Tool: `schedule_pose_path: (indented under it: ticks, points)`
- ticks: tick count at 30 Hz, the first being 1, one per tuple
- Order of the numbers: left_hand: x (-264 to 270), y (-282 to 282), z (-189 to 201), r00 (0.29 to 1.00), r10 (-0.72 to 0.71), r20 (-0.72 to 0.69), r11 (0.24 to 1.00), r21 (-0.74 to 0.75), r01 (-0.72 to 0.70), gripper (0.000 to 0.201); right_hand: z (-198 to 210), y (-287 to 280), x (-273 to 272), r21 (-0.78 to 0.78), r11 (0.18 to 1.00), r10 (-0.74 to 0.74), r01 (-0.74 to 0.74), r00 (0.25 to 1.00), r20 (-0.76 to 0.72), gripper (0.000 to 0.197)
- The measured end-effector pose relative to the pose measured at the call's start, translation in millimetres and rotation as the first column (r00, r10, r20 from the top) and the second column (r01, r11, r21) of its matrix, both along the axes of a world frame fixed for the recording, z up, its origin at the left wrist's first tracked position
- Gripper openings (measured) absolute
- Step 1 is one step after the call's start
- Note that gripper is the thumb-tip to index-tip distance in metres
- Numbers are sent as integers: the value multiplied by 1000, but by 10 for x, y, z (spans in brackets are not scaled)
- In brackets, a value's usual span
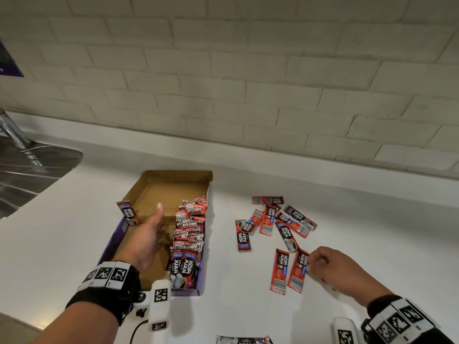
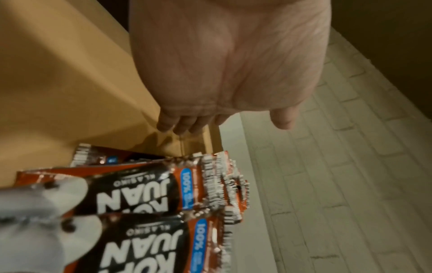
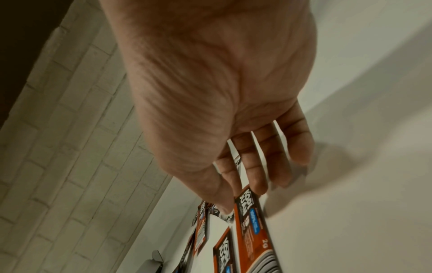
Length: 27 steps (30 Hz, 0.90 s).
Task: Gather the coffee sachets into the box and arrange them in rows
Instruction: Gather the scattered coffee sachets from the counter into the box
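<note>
The cardboard box (image 1: 159, 187) lies open on the white counter, with a row of red-and-black coffee sachets (image 1: 190, 227) packed along its right side. My left hand (image 1: 151, 234) reaches into the box beside that row, fingers straight and holding nothing. In the left wrist view its fingers (image 2: 177, 123) hover over the box floor (image 2: 58, 73) above the sachets (image 2: 140, 190). My right hand (image 1: 314, 263) pinches the far end of a coffee sachet (image 1: 298, 271) lying on the counter. The right wrist view shows thumb and forefinger on that sachet (image 3: 250, 216).
A loose pile of sachets (image 1: 275, 222) lies right of the box, and another sachet (image 1: 279, 270) lies beside the pinched one. One sachet (image 1: 129, 212) leans on the box's left wall. One more (image 1: 243, 340) sits at the near edge. A steel sink (image 1: 24, 170) is far left.
</note>
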<state>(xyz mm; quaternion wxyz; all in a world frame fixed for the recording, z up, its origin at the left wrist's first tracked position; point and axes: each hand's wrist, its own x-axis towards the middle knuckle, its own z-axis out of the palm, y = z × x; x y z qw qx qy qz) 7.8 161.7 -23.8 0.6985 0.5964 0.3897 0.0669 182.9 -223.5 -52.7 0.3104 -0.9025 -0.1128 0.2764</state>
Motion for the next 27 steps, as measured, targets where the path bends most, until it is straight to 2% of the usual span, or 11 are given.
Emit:
schedule_pose_path:
  ticks: [4, 7, 8, 10, 12, 13, 15, 19, 22, 24, 27]
  points:
    - [27, -276, 334, 990, 100, -95, 838, 545, -32, 42, -1, 36, 32, -58, 997, -48, 51, 998, 45, 16]
    - [64, -722, 548, 961, -216, -175, 622, 734, 274, 6, -24, 128, 85, -213, 974, -66, 82, 995, 79, 48]
    - [78, -879, 533, 880, -398, -260, 508, 737, 447, 5, -33, 173, 102, -266, 961, -54, 77, 994, 92, 55]
    - [92, -1196, 439, 548, -671, -499, 160, 624, 764, 18, -40, 258, 101, -333, 941, -21, 60, 993, 119, 62]
    - [77, -1413, 244, 196, -672, -714, -181, 415, 892, 41, -24, 324, 71, -375, 927, 25, 31, 989, 143, 52]
    - [53, -1505, 141, 91, -633, -769, -296, 349, 889, 45, -28, 351, 57, -390, 921, 46, 12, 989, 139, 45]
    - [-5, -1634, -34, 25, -574, -819, -436, 331, 837, 35, -37, 382, 55, -396, 918, 68, -17, 991, 116, 31]
    - [-60, -1753, -140, 15, -527, -850, -409, 269, 872, 27, -7, 342, 91, -394, 918, 97, -45, 989, 113, 12]
    - [24, -1715, -11, -3, -555, -832, -404, 267, 875, 21, 90, 337, 41, -192, 981, 44, -11, 984, 171, 12]
    - [161, -1653, 132, 111, -607, -787, -282, 344, 896, 17, 137, 395, -45, -92, 996, 20, -6, 987, 158, 11]
    - [572, -1520, 288, 438, -655, -616, 48, 544, 838, 29, 88, 553, -200, -91, 995, 46, -35, 992, 120, 23]
